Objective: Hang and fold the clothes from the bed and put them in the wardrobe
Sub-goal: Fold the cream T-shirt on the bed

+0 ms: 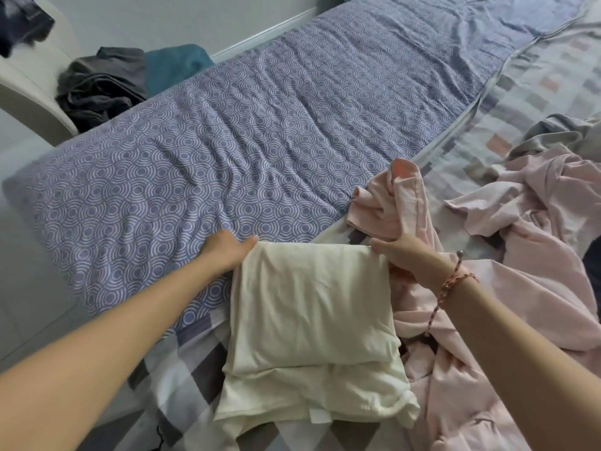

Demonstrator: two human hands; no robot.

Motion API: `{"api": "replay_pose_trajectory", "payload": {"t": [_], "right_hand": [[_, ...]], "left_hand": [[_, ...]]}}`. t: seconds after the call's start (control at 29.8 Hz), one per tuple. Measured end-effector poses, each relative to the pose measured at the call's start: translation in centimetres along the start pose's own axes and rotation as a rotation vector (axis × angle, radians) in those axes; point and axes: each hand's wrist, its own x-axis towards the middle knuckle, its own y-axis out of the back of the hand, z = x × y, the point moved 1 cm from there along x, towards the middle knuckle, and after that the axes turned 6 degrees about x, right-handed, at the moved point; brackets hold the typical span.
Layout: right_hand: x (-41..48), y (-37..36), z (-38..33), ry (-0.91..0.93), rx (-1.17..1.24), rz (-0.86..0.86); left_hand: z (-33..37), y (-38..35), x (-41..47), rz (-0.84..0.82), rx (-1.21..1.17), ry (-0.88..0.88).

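Half-folded cream top (312, 307) sits at the bed's (227, 141) near edge, right beside the pink pile (520, 255). Left hand (227, 252) and right hand (406, 258) each pinch a far corner, though the left fingers are mostly hidden, so that's a guess. I'd keep both corners level and pull the crease flat. Its long axis runs away from the near edge, folded edge farthest.

Cream chair (31, 102) near white skirting board (266, 32).

- Folded garment (312, 314) on the near edge of the bed (260, 125).
- Left hand (227, 252) at its far left corner, right hand (409, 255) at its far right.
- Heap of loose clothes (520, 239) touching its right side.
- Chair (29, 92) beyond the bed's left end, bundle of clothes (97, 89) on it.
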Motion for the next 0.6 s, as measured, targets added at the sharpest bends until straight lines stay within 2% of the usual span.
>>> {"api": "replay_pose_trajectory", "payload": {"t": [0.13, 0.24, 0.3, 0.4, 0.47, 0.54, 0.57, 0.6], "right_hand": [[0.1, -0.7, 0.1, 0.097, -0.113, 0.103], [-0.2, 0.4, 0.5, 0.177, -0.189, 0.301], [-0.1, 0.9, 1.1, 0.155, -0.199, 0.415], [0.9, 0.6, 1.7, 0.091, -0.096, 0.376], [1.2, 0.7, 1.7, 0.1, -0.089, 0.237], [1.1, 1.0, 1.0, 0.267, -0.232, 0.233], [1.1, 1.2, 0.5, 0.414, -0.228, 0.27], [0.8, 1.1, -0.2, 0.544, -0.182, 0.239]], "left_hand": [[0.7, -0.5, 0.5, -0.048, -0.068, 0.064], [0.4, -0.9, 1.0, 0.025, -0.278, 0.128], [0.3, -0.9, 0.9, 0.091, -0.378, 0.152], [1.2, -0.8, 0.7, 0.19, -0.345, 0.128], [1.6, -0.8, 0.7, 0.272, -0.279, 0.067], [1.6, -0.7, 1.0, 0.348, -0.257, -0.09], [1.6, -0.7, 1.2, 0.312, -0.27, -0.213], [2.0, -0.5, 1.1, 0.202, -0.278, -0.337]]}}
